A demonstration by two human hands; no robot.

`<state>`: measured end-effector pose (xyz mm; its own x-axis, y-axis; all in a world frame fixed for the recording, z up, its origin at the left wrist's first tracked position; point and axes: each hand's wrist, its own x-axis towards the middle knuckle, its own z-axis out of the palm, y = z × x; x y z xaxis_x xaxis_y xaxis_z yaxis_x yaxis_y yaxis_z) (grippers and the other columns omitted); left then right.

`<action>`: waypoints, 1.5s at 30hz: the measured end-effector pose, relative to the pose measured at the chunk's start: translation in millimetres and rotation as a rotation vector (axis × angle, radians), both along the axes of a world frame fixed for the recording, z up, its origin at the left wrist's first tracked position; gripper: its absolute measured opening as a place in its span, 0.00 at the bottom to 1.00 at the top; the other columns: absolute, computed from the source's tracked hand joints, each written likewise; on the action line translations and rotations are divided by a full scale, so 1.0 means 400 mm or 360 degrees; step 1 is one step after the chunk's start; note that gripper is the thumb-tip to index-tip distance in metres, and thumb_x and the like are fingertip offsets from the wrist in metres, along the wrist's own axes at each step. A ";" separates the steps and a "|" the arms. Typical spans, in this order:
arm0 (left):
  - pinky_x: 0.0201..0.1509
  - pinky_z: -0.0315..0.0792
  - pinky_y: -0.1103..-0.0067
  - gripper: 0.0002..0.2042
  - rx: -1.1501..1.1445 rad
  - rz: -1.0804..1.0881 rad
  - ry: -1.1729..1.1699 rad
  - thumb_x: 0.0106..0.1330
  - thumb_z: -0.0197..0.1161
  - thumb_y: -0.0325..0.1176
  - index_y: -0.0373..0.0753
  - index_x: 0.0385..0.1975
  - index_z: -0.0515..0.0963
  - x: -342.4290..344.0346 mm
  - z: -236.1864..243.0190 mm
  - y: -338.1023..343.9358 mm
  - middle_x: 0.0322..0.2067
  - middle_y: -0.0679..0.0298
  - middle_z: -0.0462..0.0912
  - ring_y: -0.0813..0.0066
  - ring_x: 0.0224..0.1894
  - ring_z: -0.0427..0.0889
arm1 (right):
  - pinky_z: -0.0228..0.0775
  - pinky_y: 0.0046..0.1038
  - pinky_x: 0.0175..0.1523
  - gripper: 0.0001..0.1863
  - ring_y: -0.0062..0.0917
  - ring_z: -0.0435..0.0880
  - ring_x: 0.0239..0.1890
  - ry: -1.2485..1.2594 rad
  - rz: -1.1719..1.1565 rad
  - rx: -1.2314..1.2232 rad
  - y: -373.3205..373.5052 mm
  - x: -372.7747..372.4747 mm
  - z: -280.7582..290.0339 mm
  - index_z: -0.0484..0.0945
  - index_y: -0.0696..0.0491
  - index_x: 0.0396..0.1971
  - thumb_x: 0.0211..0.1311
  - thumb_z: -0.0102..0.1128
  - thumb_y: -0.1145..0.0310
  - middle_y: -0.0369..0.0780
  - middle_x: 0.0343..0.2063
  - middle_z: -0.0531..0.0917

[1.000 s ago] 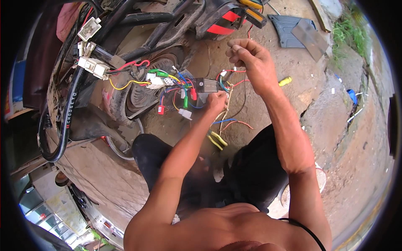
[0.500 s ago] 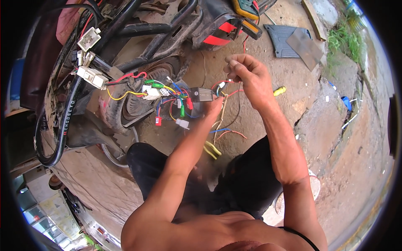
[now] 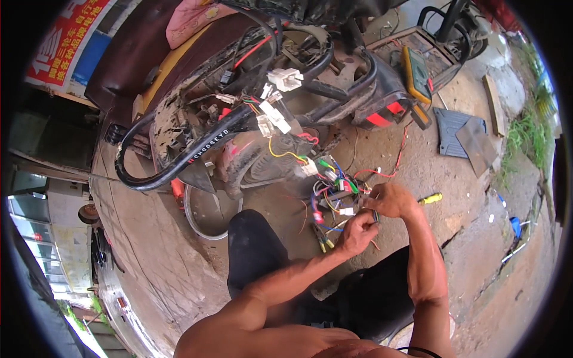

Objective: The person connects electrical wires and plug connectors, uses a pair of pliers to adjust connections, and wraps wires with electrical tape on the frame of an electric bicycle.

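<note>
My left hand (image 3: 358, 234) is closed, with thin dark wires (image 3: 376, 216) showing at its fingertips. Just above it, my right hand (image 3: 393, 200) is bent inward with curled fingers; what they pinch is hidden. Left of both hands hangs a tangle of coloured wires (image 3: 340, 188) with small plugs. Among them are a white connector (image 3: 347, 211) and a red connector (image 3: 317, 217). A yellow wire (image 3: 280, 154) runs from there up to larger white connectors (image 3: 276, 117) on the vehicle's black tube frame (image 3: 209, 146). The grey finned box cannot be made out.
Yellow-handled pliers (image 3: 325, 244) lie below the wires. A yellow screwdriver (image 3: 431, 198) is on the ground to the right. A multimeter (image 3: 416, 74) rests on the vehicle's rear. Farther right are a dark plate (image 3: 450, 131) and a wood strip (image 3: 494, 104).
The view has shifted, so the vehicle sits farther right. My right hand has come down from its raised place to beside my left. The finned box at my left hand no longer shows.
</note>
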<state>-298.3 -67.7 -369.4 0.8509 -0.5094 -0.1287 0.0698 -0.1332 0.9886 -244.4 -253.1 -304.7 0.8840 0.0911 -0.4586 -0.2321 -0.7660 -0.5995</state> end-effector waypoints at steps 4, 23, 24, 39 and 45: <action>0.37 0.71 0.71 0.09 0.0086 -0.0153 -0.0274 0.66 0.66 0.25 0.33 0.27 0.72 0.020 0.099 0.008 0.29 0.61 0.75 0.69 0.32 0.76 | 0.80 0.39 0.46 0.18 0.39 0.90 0.38 -0.0102 0.0074 0.0360 -0.007 -0.003 -0.008 0.87 0.55 0.39 0.57 0.70 0.56 0.46 0.34 0.90; 0.46 0.74 0.75 0.23 0.1149 -0.0832 -0.1354 0.68 0.64 0.38 0.36 0.61 0.79 0.586 1.048 0.177 0.42 0.60 0.81 0.72 0.43 0.80 | 0.77 0.26 0.37 0.15 0.24 0.83 0.32 -0.0418 -0.0803 0.2260 0.006 0.027 0.189 0.78 0.59 0.55 0.71 0.55 0.74 0.39 0.33 0.84; 0.49 0.74 0.74 0.22 0.1269 -0.0981 -0.1359 0.69 0.63 0.37 0.35 0.61 0.78 0.615 1.048 0.166 0.46 0.59 0.81 0.70 0.43 0.80 | 0.77 0.26 0.37 0.15 0.24 0.83 0.32 -0.0429 -0.0817 0.2250 0.015 0.024 0.196 0.78 0.59 0.55 0.71 0.55 0.74 0.39 0.33 0.84; 0.52 0.76 0.76 0.12 0.0744 -0.1156 -0.0695 0.66 0.71 0.30 0.35 0.46 0.82 0.746 0.970 0.190 0.42 0.65 0.85 0.78 0.46 0.82 | 0.58 0.16 0.24 0.12 0.09 0.68 0.20 -0.0627 -0.0705 0.2100 0.151 0.115 0.518 0.78 0.59 0.49 0.73 0.64 0.69 0.30 0.27 0.80; 0.49 0.76 0.79 0.09 0.0562 -0.1055 -0.0631 0.65 0.72 0.24 0.35 0.42 0.80 0.729 0.946 0.172 0.40 0.70 0.81 0.83 0.43 0.80 | 0.65 0.16 0.30 0.12 0.08 0.75 0.27 -0.1059 -0.0665 0.1581 0.166 0.167 0.580 0.78 0.60 0.49 0.74 0.64 0.69 0.31 0.29 0.84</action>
